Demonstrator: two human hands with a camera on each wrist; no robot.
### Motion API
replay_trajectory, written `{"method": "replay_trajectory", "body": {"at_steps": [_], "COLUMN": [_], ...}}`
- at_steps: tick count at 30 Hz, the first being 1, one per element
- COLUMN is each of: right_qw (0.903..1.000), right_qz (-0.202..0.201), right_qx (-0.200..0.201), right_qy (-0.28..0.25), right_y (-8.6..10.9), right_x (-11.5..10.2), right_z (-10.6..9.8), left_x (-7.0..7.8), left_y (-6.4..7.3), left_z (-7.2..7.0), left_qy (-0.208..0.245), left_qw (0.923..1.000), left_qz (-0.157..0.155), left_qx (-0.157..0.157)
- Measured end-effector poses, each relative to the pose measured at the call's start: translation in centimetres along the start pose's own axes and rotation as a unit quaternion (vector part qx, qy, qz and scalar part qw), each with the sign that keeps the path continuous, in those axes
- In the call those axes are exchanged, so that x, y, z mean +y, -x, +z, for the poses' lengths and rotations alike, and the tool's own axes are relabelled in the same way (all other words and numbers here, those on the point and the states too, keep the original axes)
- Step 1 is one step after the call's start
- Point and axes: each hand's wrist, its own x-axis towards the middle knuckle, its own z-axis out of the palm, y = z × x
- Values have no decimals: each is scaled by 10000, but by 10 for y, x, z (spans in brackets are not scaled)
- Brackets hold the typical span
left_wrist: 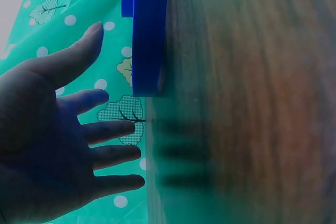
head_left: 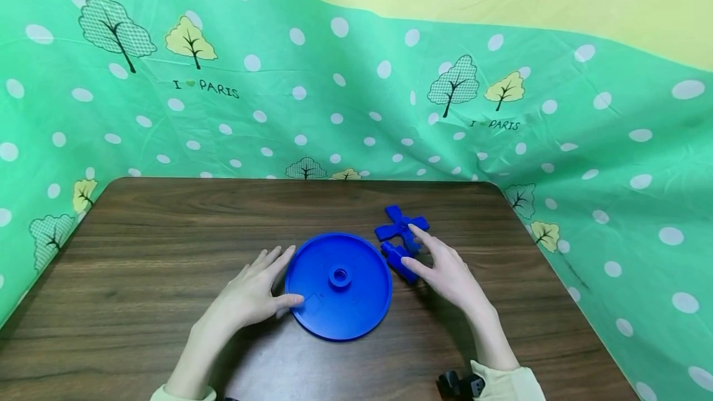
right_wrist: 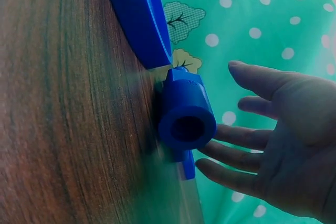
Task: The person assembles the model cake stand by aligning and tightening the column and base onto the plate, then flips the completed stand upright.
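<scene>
A round blue disc (head_left: pixel 356 308) with a raised hollow hub at its centre lies flat on the wooden table. My left hand (head_left: pixel 253 289) hovers at its left edge with fingers spread; the left wrist view shows the disc (left_wrist: pixel 149 35) apart from the fingers. To the disc's right lies a blue cylindrical piece (head_left: pixel 397 260), whose hollow end (right_wrist: pixel 188 124) faces the right wrist camera. Behind it is a blue four-armed cross piece (head_left: pixel 398 228). My right hand (head_left: pixel 451 271) reaches over these two pieces with extended fingers, holding neither. Whether its fingertips touch them I cannot tell.
The dark wooden table (head_left: pixel 167 234) ends at a back edge against a green dotted curtain (head_left: pixel 334 110), which also hangs along the right and left sides. A black wrist device (head_left: pixel 461 383) sits at the right sleeve.
</scene>
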Motion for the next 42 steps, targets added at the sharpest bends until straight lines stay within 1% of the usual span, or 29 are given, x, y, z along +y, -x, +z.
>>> {"method": "replay_trajectory", "body": {"at_steps": [3,8,11,16,23,29,35,42], "right_qw": [9999,9995,9990,9986,9985,9973,9963,9959], "right_qz": [-2,4,51,134,190,252,310,329], "right_qx": [-90,-289,-413,-479,-477,-498,-576,-588], "right_qy": [81,103,131,154,205,467,562,604], "right_y": [0,-1,-2,-3,-3,-1,-1,-3], "right_x": [1,2,2,1,-1,0,1,1], "right_z": [2,5,6,7,9,9,10,12], "left_x": [0,1,3,3,4,7,9,8], "left_y": [1,2,2,2,2,1,3,4], "left_z": [3,5,6,6,6,8,11,11], "left_qy": [-9,-50,-48,-86,-149,-208,-157,-176], "left_qw": [9999,9998,9995,9991,9985,9976,9980,9977], "left_qz": [-49,-32,-97,-191,-295,-474,-479,-535], "left_qx": [-117,-214,-292,-381,-434,-462,-388,-378]}}
